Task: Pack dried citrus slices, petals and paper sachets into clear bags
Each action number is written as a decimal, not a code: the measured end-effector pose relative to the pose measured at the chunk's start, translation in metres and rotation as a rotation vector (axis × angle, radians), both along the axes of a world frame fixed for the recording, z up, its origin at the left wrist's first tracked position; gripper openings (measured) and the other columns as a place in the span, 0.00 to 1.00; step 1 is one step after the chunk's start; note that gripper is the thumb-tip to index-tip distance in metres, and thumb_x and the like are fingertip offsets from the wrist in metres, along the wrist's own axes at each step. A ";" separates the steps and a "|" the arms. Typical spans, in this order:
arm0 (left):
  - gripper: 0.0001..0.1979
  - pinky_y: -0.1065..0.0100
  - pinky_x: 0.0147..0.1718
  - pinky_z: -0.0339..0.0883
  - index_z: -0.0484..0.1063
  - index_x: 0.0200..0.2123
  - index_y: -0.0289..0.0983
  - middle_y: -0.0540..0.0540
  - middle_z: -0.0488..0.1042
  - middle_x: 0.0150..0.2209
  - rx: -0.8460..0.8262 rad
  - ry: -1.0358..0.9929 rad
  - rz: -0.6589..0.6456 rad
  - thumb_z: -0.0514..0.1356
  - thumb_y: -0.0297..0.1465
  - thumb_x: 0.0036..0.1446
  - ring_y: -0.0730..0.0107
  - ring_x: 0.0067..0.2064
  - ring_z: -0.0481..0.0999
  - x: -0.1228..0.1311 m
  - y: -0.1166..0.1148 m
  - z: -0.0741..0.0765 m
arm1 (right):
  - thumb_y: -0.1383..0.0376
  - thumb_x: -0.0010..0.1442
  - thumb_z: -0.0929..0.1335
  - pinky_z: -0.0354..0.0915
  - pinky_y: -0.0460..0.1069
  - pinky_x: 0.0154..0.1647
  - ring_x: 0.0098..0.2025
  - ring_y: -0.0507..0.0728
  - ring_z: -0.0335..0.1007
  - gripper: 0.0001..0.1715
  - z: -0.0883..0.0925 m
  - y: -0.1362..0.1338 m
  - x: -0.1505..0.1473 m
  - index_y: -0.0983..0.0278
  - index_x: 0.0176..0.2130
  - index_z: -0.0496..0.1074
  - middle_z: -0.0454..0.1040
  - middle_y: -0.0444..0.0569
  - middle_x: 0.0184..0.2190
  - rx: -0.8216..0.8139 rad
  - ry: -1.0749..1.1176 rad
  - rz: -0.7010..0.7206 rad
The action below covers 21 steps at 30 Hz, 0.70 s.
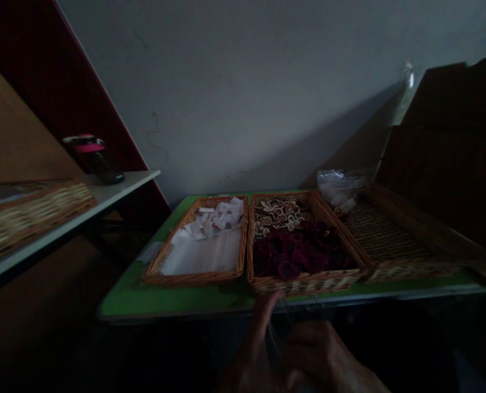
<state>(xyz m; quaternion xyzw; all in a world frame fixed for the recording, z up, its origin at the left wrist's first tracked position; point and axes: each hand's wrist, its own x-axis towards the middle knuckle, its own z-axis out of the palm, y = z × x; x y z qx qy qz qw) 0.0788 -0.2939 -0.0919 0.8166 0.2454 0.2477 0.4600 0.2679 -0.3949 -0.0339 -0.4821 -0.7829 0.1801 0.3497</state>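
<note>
Thin transparent cord [276, 334] runs between the left hand [251, 355] and curled right hand [320, 357]; any finger pinch is unconfirmable in shadow. Brown wicker tray [304, 285] of dried crimson slices sits just beyond the fingertips.

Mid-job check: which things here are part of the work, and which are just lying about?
Work: left hand, right hand, thin clear strip, wicker basket, dried citrus slices, dark red dried slices.
Lying about: white-paper basket, right wicker tray, plastic bag, shelf bottle.
</note>
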 end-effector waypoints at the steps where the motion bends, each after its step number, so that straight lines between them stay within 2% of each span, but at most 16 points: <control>1: 0.59 0.41 0.69 0.53 0.44 0.73 0.44 0.36 0.57 0.72 0.007 0.003 0.004 0.72 0.45 0.44 0.42 0.72 0.58 -0.001 0.000 0.000 | 0.49 0.72 0.61 0.67 0.46 0.35 0.31 0.53 0.72 0.27 0.003 0.000 0.000 0.62 0.36 0.79 0.76 0.49 0.31 -0.039 0.001 0.025; 3: 0.56 0.44 0.69 0.56 0.46 0.72 0.44 0.37 0.59 0.71 0.009 0.003 0.007 0.72 0.42 0.45 0.45 0.71 0.60 -0.002 -0.001 0.001 | 0.50 0.72 0.61 0.66 0.45 0.37 0.34 0.53 0.74 0.24 0.009 0.002 0.003 0.61 0.39 0.79 0.78 0.48 0.35 -0.116 0.019 0.111; 5: 0.56 0.46 0.69 0.58 0.47 0.71 0.46 0.39 0.59 0.71 0.003 0.016 -0.018 0.72 0.39 0.44 0.46 0.71 0.61 -0.003 -0.003 0.004 | 0.51 0.70 0.65 0.67 0.45 0.43 0.41 0.54 0.77 0.18 0.015 0.005 0.007 0.59 0.46 0.77 0.79 0.48 0.42 -0.185 0.049 0.171; 7: 0.56 0.48 0.69 0.59 0.47 0.71 0.48 0.40 0.59 0.71 -0.005 0.038 -0.039 0.72 0.35 0.43 0.48 0.71 0.61 -0.004 -0.007 0.007 | 0.54 0.65 0.71 0.67 0.45 0.43 0.45 0.55 0.78 0.20 0.016 0.009 0.013 0.58 0.53 0.74 0.79 0.48 0.48 -0.235 0.044 0.198; 8: 0.56 0.49 0.68 0.60 0.47 0.71 0.49 0.41 0.60 0.71 -0.007 0.047 -0.047 0.72 0.32 0.42 0.49 0.70 0.62 -0.004 -0.010 0.009 | 0.56 0.62 0.74 0.67 0.44 0.41 0.44 0.56 0.79 0.21 0.014 0.011 0.015 0.58 0.53 0.74 0.80 0.48 0.48 -0.243 0.001 0.209; 10: 0.54 0.52 0.67 0.62 0.49 0.70 0.50 0.42 0.62 0.69 -0.008 0.060 -0.029 0.70 0.28 0.43 0.51 0.69 0.65 -0.002 -0.014 0.011 | 0.60 0.59 0.75 0.65 0.45 0.33 0.37 0.55 0.79 0.14 0.004 0.015 0.018 0.60 0.45 0.76 0.81 0.46 0.41 -0.200 -0.158 0.218; 12: 0.52 0.54 0.66 0.65 0.53 0.70 0.51 0.43 0.66 0.68 -0.005 0.064 -0.003 0.69 0.26 0.42 0.51 0.66 0.69 0.000 -0.014 0.011 | 0.61 0.60 0.74 0.60 0.46 0.28 0.30 0.54 0.76 0.07 -0.009 0.020 0.019 0.61 0.36 0.75 0.81 0.44 0.33 -0.092 -0.324 0.215; 15: 0.46 0.55 0.64 0.68 0.60 0.68 0.49 0.43 0.71 0.65 0.003 0.050 0.012 0.68 0.29 0.44 0.49 0.64 0.72 0.005 -0.008 0.008 | 0.60 0.64 0.71 0.52 0.48 0.21 0.24 0.52 0.70 0.10 -0.015 0.025 0.018 0.61 0.32 0.73 0.78 0.42 0.27 0.045 -0.404 0.227; 18: 0.38 0.57 0.65 0.66 0.61 0.67 0.46 0.43 0.71 0.64 0.006 0.010 0.012 0.62 0.29 0.52 0.54 0.64 0.72 0.005 0.002 0.004 | 0.59 0.69 0.68 0.56 0.47 0.23 0.27 0.52 0.71 0.11 0.008 0.023 0.022 0.61 0.36 0.76 0.78 0.43 0.29 0.035 -0.318 0.237; 21: 0.42 0.52 0.68 0.59 0.56 0.70 0.46 0.43 0.64 0.70 0.014 -0.056 0.004 0.62 0.29 0.51 0.51 0.70 0.64 -0.001 0.007 0.000 | 0.57 0.68 0.69 0.66 0.46 0.34 0.37 0.54 0.77 0.11 0.040 0.019 0.034 0.60 0.44 0.78 0.80 0.48 0.38 -0.057 -0.125 0.136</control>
